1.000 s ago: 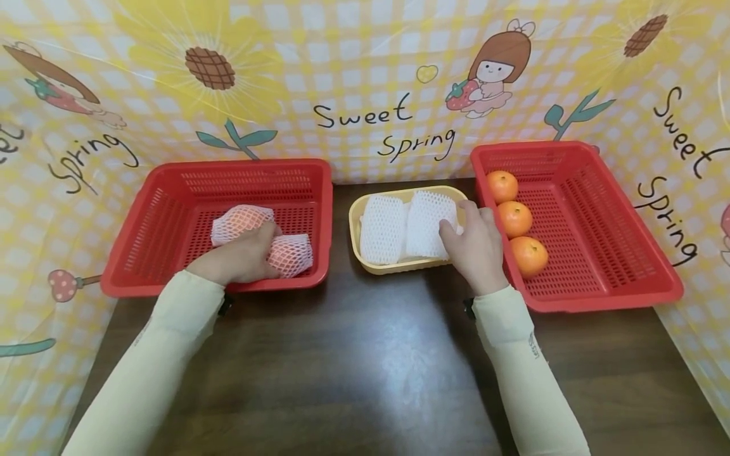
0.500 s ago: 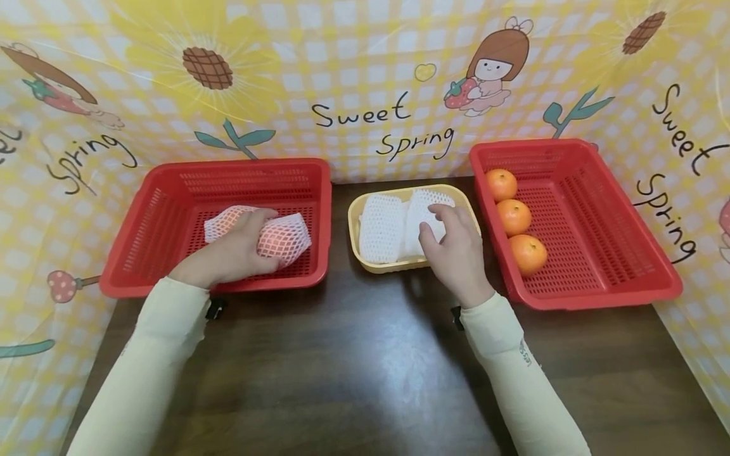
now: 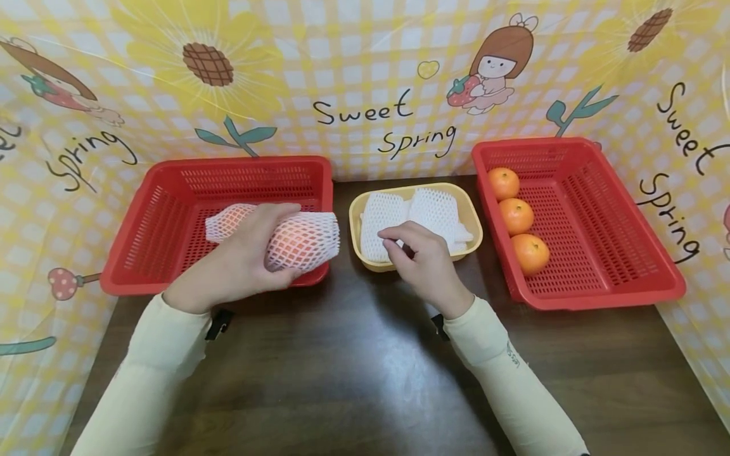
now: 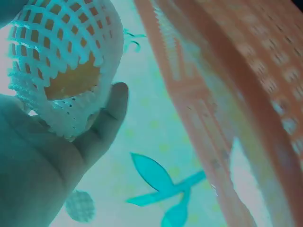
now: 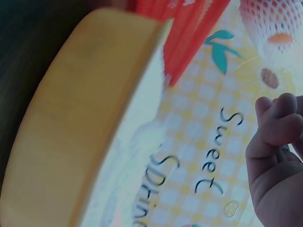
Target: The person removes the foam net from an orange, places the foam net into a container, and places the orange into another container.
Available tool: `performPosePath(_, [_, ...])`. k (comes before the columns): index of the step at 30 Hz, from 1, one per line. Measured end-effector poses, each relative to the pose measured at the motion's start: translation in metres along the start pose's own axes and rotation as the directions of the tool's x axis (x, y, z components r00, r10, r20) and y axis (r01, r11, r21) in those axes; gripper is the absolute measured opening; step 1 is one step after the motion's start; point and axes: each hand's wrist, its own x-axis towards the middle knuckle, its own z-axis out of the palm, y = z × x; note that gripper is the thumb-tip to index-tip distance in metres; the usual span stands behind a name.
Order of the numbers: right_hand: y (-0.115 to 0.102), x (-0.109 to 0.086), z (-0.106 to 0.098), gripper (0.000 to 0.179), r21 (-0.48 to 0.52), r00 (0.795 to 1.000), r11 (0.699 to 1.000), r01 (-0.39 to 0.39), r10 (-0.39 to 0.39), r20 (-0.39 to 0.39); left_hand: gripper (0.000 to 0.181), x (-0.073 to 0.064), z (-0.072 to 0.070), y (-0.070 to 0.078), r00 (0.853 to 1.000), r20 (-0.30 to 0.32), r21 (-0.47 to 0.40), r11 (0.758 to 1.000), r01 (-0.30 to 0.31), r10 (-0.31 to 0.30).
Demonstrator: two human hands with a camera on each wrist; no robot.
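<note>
My left hand [image 3: 234, 263] grips an orange in a white foam net [image 3: 302, 240] and holds it over the right front corner of the left red basket [image 3: 142, 209]. Up close in the left wrist view, orange skin shows through the mesh of this netted fruit [image 4: 71, 56], with one finger along its side. A second netted orange [image 3: 229, 219] lies in that basket, partly hidden by the hand. My right hand [image 3: 428, 263] hovers in front of the yellow tray [image 3: 390, 266]. Its fingers are curled, thumb against the index finger, with nothing visible between them.
Several white foam nets [image 3: 436, 212] lie in the yellow tray. The right red basket [image 3: 616, 297] holds three bare oranges [image 3: 516, 216] along its left side. A patterned cloth [image 3: 371, 76] stands behind the dark wooden table [image 3: 319, 380].
My left hand has lifted one netted orange from inside the left basket and brought it right over the rim. My right hand has moved left from the tray's right end, its fingers drawing together.
</note>
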Motion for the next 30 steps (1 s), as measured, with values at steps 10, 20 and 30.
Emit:
performPosePath(10, [-0.019,-0.002,0.007,0.021,0.126,0.994,0.992,-0.02,0.006,0.11,0.085,0.007,0.021,0.036,0.971,-0.025,0.002,0.971,-0.238,0.238])
performPosePath(20, [-0.022,-0.007,0.007,0.014,0.195,0.969,0.974,-0.117,0.069,0.236,0.085,0.005,0.032,0.046,0.974,0.014,0.005,0.974,-0.227,0.227])
performPosePath(30, [-0.027,-0.012,0.01,0.046,0.108,0.896,0.957,-0.27,0.209,0.392,0.087,0.006,0.039,0.05,0.936,-0.054,0.032,0.937,-0.348,0.349])
